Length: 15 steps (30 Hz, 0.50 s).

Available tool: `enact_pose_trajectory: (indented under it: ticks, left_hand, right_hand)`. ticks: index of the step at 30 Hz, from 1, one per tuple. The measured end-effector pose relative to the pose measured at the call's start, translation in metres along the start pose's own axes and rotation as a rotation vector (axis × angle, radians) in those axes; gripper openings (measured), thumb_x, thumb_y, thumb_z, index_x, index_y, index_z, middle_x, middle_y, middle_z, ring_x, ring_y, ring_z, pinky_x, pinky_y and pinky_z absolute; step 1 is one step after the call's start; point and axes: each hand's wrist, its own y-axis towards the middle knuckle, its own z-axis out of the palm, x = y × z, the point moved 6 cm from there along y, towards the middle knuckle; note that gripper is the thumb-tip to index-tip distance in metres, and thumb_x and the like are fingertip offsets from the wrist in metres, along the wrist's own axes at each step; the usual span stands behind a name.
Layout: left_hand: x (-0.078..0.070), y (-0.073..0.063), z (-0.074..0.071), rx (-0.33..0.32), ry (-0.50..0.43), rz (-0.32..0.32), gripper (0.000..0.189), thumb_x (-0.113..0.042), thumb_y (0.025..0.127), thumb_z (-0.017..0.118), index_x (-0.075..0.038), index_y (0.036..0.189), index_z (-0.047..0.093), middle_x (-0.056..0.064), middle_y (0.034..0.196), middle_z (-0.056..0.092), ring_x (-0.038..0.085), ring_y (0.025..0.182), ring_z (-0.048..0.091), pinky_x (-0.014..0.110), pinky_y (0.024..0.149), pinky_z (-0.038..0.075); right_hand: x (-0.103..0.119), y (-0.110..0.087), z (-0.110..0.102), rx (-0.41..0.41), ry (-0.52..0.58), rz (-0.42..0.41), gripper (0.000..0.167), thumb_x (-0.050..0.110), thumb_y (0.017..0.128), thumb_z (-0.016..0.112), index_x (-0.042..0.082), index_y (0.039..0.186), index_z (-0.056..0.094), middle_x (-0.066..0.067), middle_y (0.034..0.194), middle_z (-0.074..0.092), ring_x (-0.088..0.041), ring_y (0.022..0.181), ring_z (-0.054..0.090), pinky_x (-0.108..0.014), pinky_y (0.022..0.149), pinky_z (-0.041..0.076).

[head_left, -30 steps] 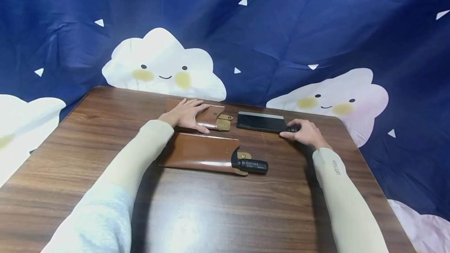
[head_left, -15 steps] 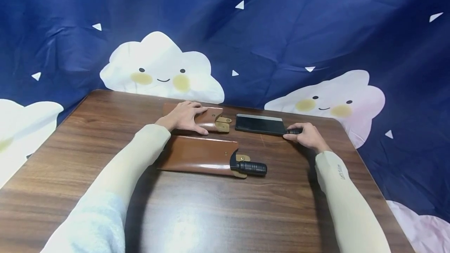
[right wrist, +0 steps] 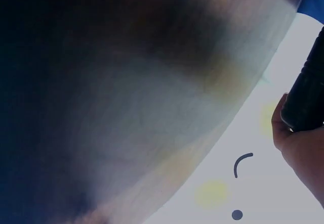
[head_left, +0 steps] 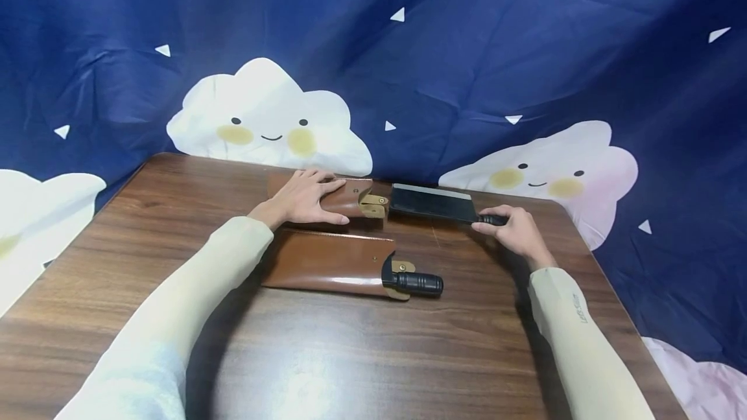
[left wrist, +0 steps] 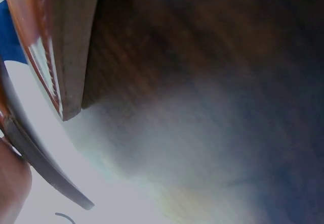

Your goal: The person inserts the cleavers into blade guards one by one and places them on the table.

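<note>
At the back of the table my left hand (head_left: 305, 198) grips a brown leather knife sheath (head_left: 344, 198), fingers spread over its top and thumb along the near side. The sheath's mouth and tan snap strap (head_left: 374, 200) face right. To the right, my right hand (head_left: 516, 231) holds a cleaver by its black handle (head_left: 493, 220). The dark blade (head_left: 430, 203), with a silver strip along its far edge, points left, its end close to the sheath's mouth. In the right wrist view the fingers wrap the handle (right wrist: 309, 92). The left wrist view shows the held sheath's edge (left wrist: 45, 163).
Nearer me lies a second brown sheath (head_left: 332, 263), with a black knife handle (head_left: 419, 283) sticking out of its right end. The wooden table (head_left: 408, 355) ends at a blue cloth backdrop (head_left: 443, 50) with white clouds.
The cleaver's blade has tilted slightly and come closer to the far sheath's mouth. My right hand has shifted its hold on the handle; the left hand stays on the sheath.
</note>
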Motion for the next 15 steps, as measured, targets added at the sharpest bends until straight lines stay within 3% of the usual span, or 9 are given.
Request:
enact_pose_trajectory:
  ticks: [8,15]
  left_hand:
    - [-0.003,-0.012,-0.006,-0.022,0.02,0.01,0.105,-0.088,0.073,0.058,-0.018,0.151,0.052,0.011,0.145,0.05,0.031,0.137,0.038,0.051,0.104,0.03]
    - [-0.01,-0.024,-0.015,-0.063,0.027,0.018,0.105,-0.089,0.07,0.059,-0.018,0.149,0.055,0.01,0.143,0.053,0.03,0.131,0.042,0.05,0.1,0.032]
  right_hand:
    - [0.01,-0.01,0.002,-0.015,0.0,-0.036,0.043,0.036,0.084,0.084,0.004,0.113,0.076,-0.016,0.113,0.072,-0.033,0.107,0.064,-0.043,0.088,0.044]
    - [0.023,-0.019,-0.005,-0.085,0.005,-0.088,0.037,0.031,0.083,0.086,0.005,0.108,0.078,-0.012,0.104,0.074,-0.027,0.097,0.064,-0.028,0.079,0.044]
